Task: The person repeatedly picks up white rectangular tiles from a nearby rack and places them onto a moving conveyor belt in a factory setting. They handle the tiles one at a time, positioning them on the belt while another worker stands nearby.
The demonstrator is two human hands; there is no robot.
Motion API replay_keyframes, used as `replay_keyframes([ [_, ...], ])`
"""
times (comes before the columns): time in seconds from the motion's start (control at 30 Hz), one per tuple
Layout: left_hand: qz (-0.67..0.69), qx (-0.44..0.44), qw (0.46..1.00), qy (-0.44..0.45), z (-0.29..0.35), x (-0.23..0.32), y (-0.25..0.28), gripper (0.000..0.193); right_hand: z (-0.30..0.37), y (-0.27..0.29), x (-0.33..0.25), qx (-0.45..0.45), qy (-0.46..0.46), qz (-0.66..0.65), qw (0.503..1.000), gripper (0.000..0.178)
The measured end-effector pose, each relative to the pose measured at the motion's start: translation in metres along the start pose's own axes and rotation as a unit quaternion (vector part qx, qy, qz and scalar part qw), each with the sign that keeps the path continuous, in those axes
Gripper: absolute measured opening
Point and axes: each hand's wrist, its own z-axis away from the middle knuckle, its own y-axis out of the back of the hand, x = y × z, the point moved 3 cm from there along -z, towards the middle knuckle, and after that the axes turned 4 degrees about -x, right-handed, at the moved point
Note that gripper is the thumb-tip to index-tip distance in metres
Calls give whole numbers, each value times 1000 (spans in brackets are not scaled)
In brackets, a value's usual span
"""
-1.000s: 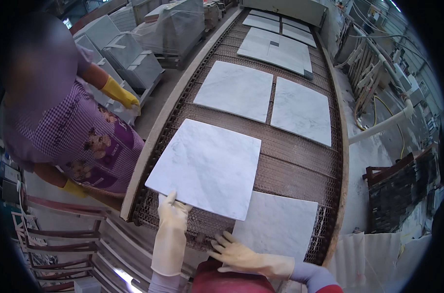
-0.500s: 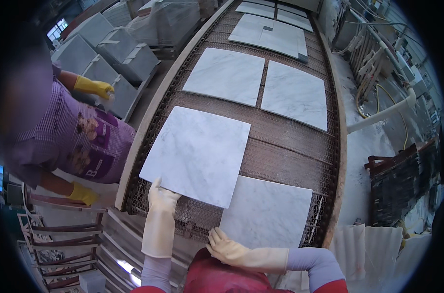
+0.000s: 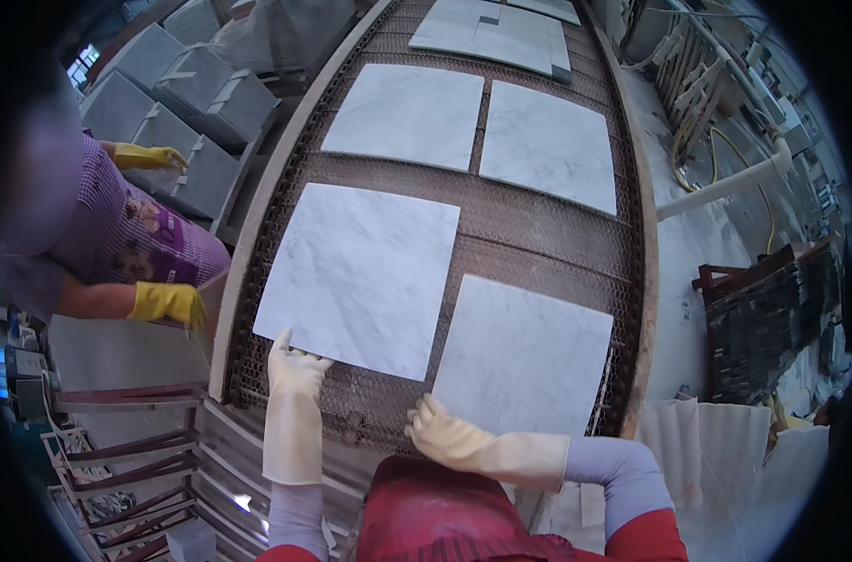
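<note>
The left hand [image 3: 297,370] is clamped on the near edge of the left slab [image 3: 360,281], its thumb over the top; the slab lies just beyond that hand, on the mesh conveyor [image 3: 548,239]. The right hand [image 3: 444,438] has its bent fingers close together at the near-left corner of the right slab [image 3: 524,361], which lies just beyond it; whether it grips that corner I cannot tell. Only a narrow strip of mesh parts the two slabs. Farther out, straight beyond the left hand, a third slab [image 3: 407,117] blocks the belt, with a fourth slab [image 3: 549,145] beside it to the right. Left of the left hand runs the conveyor's side rail [image 3: 229,342], with a co-worker's yellow-gloved hand [image 3: 168,303] past it. A metal rack [image 3: 135,468] stands nearer, lower left. Well right of the right hand leans a dark pile [image 3: 763,318].
</note>
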Motion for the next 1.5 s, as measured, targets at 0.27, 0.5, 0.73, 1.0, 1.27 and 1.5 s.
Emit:
replay_keyframes([
  [0.27, -40, -4, 999, -29, 5, -3, 4, 56, 9, 2, 6, 67, -58, -67, 994, 33],
  [0.5, -194, -36, 963, -181, 37, -17, 20, 49, 91, 21, -4, 98, -188, -183, 960, 43],
  [0.73, -790, -410, 262, -373, 104, -115, 3, 59, 188, 20, 1, 97, -284, -56, 952, 57],
  [1.0, -738, -440, 37, -510, 87, -148, 30, 53, 197, 17, 7, 125, -270, -53, 953, 61],
  [1.27, -709, -407, 5, -575, 72, -170, -6, 42, 198, 21, 53, 122, -290, 7, 949, 44],
  [1.5, -698, -415, 24, -584, 50, -175, -47, 46, 192, 39, 95, 104, -295, 50, 948, 46],
])
